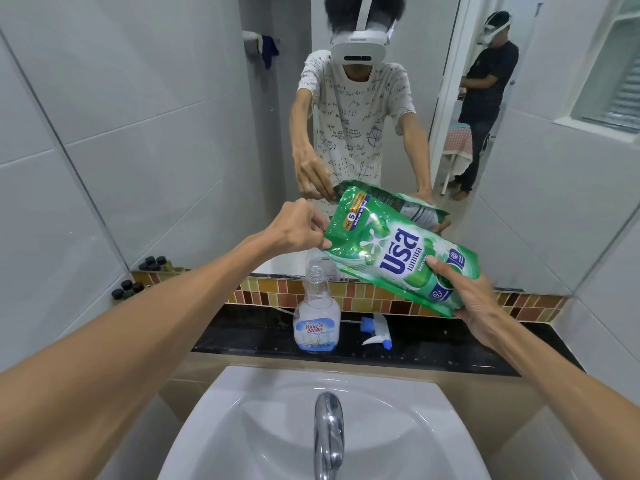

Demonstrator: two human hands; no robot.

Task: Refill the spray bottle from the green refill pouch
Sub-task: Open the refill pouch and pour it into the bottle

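The right hand (474, 299) has a closed grip on the lower end of the green pouch (398, 254), thumb across its front. The left hand (301, 226) pinches the pouch's upper corner at about ten o'clock. The pouch hangs tilted above the open-necked spray bottle (317, 313), which stands on the black table (242, 334). The sprayer head (377, 330) lies at the bottle's three o'clock.

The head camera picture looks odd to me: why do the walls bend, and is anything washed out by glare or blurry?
In the head view, the wide lens bows the tile lines and stretches the forearms near the edges. Glare streaks the green refill pouch and the faucet. The spray bottle and both hands, left hand and right hand, look sharp; lighting is even, shadows soft.
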